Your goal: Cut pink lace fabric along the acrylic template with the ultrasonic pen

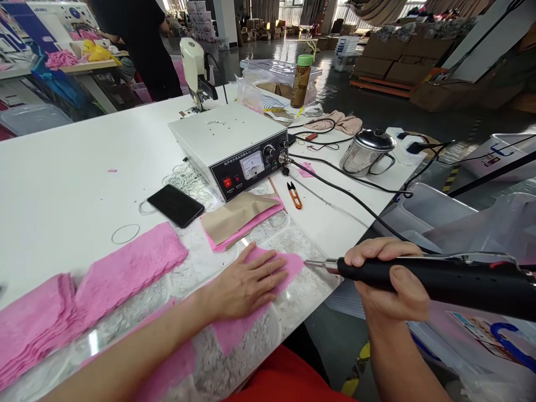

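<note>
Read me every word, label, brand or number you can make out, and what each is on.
"JUKI": sewing machine, far left.
"RS-500", then unclear letters: front of the control box.
Too small or blurred: the control box's Chinese characters and switch labels, meter markings, tape measure numbers, bin label at lower right.

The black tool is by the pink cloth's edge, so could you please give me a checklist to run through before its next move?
1. Left hand flat on the cloth: ok.
2. Right hand wrapped around the tool: ok.
3. Left hand apart from the tip: ok, with pink showing between them.
4. Tip pressing on the cloth: cannot tell; it is at the right edge.
5. Snips away from the cloth: ok.
6. Box switched on: cannot tell.
</note>
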`<state>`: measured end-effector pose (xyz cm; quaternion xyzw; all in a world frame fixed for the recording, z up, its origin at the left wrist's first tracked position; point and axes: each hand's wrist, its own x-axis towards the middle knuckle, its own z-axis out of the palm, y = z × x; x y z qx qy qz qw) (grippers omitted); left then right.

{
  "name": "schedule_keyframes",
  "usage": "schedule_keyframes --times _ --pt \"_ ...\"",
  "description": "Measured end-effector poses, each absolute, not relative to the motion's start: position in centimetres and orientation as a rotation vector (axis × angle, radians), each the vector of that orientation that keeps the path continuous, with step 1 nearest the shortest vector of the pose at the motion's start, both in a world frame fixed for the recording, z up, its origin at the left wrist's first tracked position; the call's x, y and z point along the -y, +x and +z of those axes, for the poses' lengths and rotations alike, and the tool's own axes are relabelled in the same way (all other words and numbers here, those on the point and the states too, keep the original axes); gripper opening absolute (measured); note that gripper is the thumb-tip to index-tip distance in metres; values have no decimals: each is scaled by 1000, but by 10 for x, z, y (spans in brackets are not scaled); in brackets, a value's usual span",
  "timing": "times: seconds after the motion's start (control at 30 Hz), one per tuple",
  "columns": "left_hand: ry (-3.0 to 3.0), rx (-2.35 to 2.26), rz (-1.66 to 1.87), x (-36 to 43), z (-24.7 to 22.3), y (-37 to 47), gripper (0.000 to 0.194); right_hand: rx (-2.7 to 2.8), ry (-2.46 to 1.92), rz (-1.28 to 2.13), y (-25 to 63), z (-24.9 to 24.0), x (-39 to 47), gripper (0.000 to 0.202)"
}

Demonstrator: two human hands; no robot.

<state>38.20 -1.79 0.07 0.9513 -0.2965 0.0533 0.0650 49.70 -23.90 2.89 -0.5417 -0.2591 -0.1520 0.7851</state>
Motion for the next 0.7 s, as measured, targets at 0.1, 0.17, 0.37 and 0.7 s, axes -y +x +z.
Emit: schedule_keyframes --times 0.1,0.17,0.37,0.7 --pt "2864 902 149 18 3 382 47 556 -1181 -329 497 30 238 12" --pt "2862 901 121 18 4 382 47 545 -1171 -322 497 30 238 11" --pt "2836 883 32 17 7 384 54 484 -1088 -337 500 32 243 12" --pt "2770 724 85 1 32 337 35 406 -1110 -316 486 36 243 17"
